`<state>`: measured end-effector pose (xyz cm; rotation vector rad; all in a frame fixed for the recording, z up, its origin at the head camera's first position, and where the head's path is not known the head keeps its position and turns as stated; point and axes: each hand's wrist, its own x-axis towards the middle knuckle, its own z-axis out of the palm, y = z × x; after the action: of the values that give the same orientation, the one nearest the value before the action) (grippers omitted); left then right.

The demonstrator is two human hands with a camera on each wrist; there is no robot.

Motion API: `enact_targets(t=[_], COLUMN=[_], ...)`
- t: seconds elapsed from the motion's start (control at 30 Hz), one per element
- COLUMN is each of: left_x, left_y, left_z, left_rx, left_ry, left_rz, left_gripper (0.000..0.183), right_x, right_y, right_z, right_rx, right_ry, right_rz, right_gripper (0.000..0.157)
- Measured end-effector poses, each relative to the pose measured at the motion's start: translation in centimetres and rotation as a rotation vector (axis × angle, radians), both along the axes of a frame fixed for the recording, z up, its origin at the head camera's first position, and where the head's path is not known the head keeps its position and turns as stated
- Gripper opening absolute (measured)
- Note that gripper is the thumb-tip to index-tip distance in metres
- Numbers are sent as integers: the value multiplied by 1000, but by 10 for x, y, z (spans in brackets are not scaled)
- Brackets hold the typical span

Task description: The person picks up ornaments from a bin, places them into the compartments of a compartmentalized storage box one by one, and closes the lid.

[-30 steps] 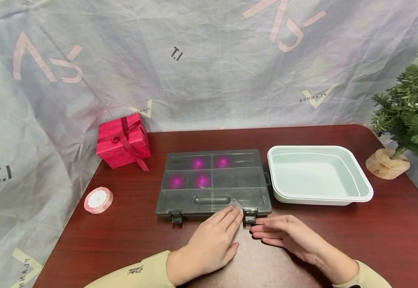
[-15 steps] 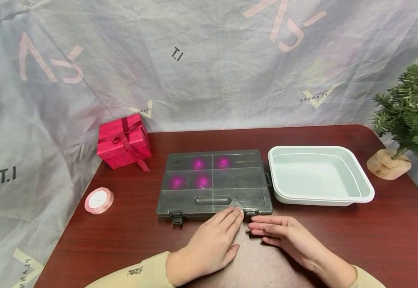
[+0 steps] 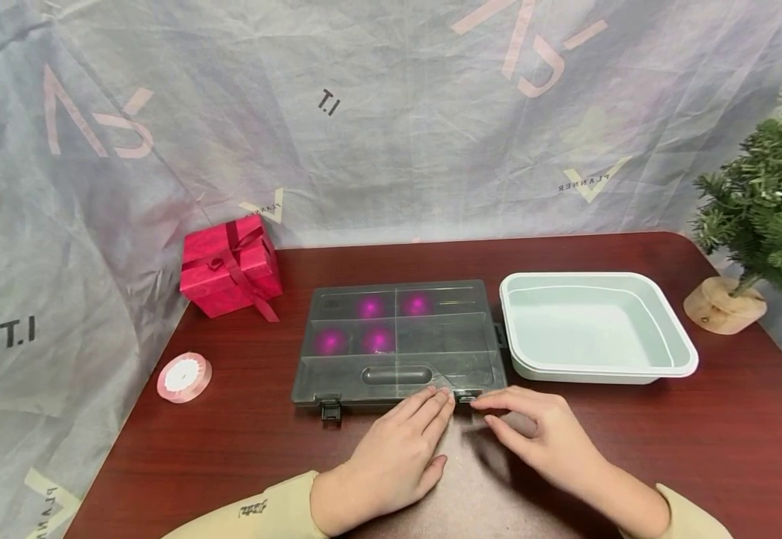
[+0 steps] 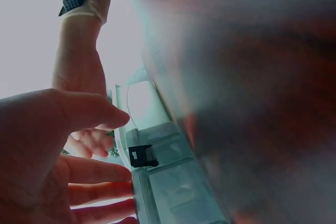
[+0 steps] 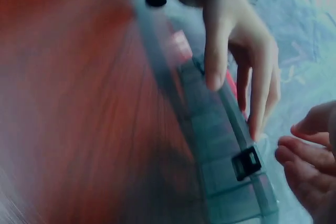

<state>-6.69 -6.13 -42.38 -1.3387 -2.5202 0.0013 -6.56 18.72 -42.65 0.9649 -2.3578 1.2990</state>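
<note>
A dark grey see-through compartment case (image 3: 444,333) lies on the table with its lid down. Several magenta spots (image 3: 379,340) show at its lid. My left hand (image 3: 391,457) rests with straight fingers on the lid's front edge, beside the right latch (image 3: 468,397). That latch is folded up against the case front. At the latch, the index fingertip of my right hand (image 3: 552,434) reaches in from the right, its thumb apart below. The left latch (image 3: 331,410) hangs down. In the right wrist view the black latch (image 5: 247,163) sits between both hands.
A pale plastic basin (image 3: 599,329) stands right of the case. Behind it to the right is a small artificial tree (image 3: 768,202) on a wooden base. A red gift box (image 3: 232,266) and a pink ribbon roll (image 3: 185,376) lie left. A grey cloth (image 3: 391,150) hangs behind the table.
The right latch has swung from hanging down to folded up. My right hand has risen from beneath it, with index finger and thumb now spread. My left hand stays in place.
</note>
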Motion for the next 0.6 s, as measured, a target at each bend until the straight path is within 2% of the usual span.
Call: enact_targets(t=[0.07,0.2,0.3,0.4,0.6], left_x=[0,0,0,0,0], left_y=[0,1,0,1,1], left_z=[0,0,0,-1,1], left_rx=[1,0,-6,-12,-14], left_ry=[2,10,13,16,15], left_rz=[-1,-5,-6,-5,1], left_gripper=[66,65,64,63,63], right_x=[-6,-15,-19,-22,-25], right_y=[-2,-6,-8,-9,-13], right_z=[1,-2,-5,-9,-14], right_rx=[82,247,350,399,419], right_ry=[174,328,374,398,431], right_rz=[-26,-70,-107,-137,-173], right_gripper=[16,39,48,52,44])
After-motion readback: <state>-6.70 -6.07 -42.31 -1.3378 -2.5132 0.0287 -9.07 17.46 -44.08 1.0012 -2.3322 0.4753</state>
